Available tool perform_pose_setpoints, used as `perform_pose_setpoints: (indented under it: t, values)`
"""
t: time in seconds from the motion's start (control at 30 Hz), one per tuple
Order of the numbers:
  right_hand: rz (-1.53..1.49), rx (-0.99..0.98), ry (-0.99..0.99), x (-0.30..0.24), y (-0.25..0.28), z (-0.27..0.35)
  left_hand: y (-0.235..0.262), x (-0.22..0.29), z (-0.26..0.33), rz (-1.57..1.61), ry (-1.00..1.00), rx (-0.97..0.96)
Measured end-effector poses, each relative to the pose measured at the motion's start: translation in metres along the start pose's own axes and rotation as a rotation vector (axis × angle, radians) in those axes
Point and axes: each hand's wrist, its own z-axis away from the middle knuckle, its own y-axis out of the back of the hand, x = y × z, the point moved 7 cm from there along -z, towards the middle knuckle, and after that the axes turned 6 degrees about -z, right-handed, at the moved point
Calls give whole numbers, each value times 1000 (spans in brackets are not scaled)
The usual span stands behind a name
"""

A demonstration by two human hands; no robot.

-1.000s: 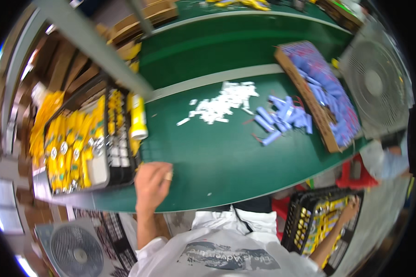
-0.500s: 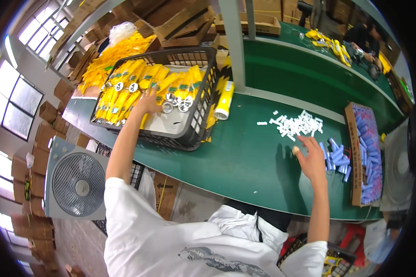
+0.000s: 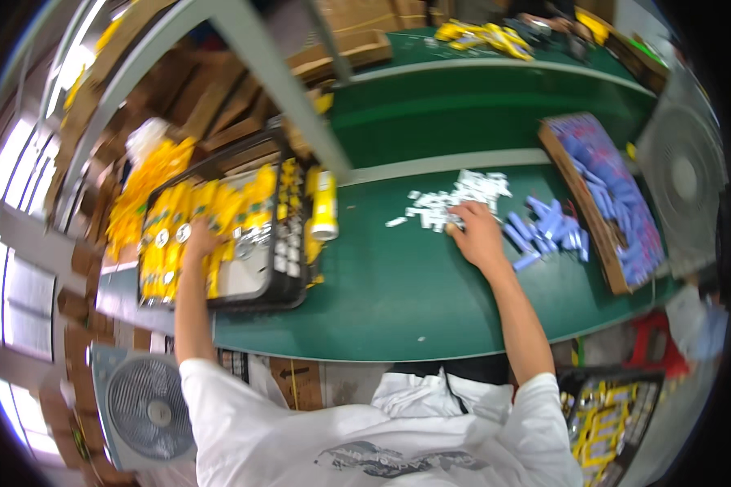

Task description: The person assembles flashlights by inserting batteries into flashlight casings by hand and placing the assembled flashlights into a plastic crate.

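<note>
My left hand [image 3: 205, 241] reaches into a black plastic basket [image 3: 296, 243] and touches the yellow flashlight bodies [image 3: 164, 231] lying there in rows. Its fingers are blurred and partly hidden among them. Shiny round reflectors [image 3: 252, 239] lie just right of it. My right hand [image 3: 479, 235] is at the near edge of a heap of small white pieces [image 3: 463, 191], thumb and bent fingertips drawn close together on them. A pale cover sits on the thumb tip. Right of this hand lie loose blue cylindrical cells [image 3: 548, 227].
A cardboard box [image 3: 589, 191] of blue cells stands at the right of the green table [image 3: 382, 300]. A yellow flashlight [image 3: 325, 207] lies beside the basket. Grey posts [image 3: 280, 81] and a green partition [image 3: 463, 105] rise behind. A person's hands [image 3: 560, 24] show across it.
My right hand has moved in from beside the white heap onto its near edge, its fingers closing. My left hand has shifted deeper among the yellow bodies. The whole view has turned.
</note>
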Motion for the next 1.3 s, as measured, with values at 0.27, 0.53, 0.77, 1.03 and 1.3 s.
perform_pose_setpoints:
  t: [0.27, 0.53, 0.77, 1.03, 1.3]
  values:
    - [-59, 4, -133, 13, 34, 17, 121, 52, 78, 339, -76, 526]
    - [-10, -100, -265, 5, 69, 13, 174, 209, 263, 564, -254, 485]
    - [225, -166, -224, -3, 116, 48, 65, 373, 301, 494, -603, 83]
    - [379, -350, 10, 19, 140, 91, 69, 422, 306, 435, -791, 240]
    - [272, -356, -118, 8, 128, 104, 38, 425, 297, 703, -675, 52]
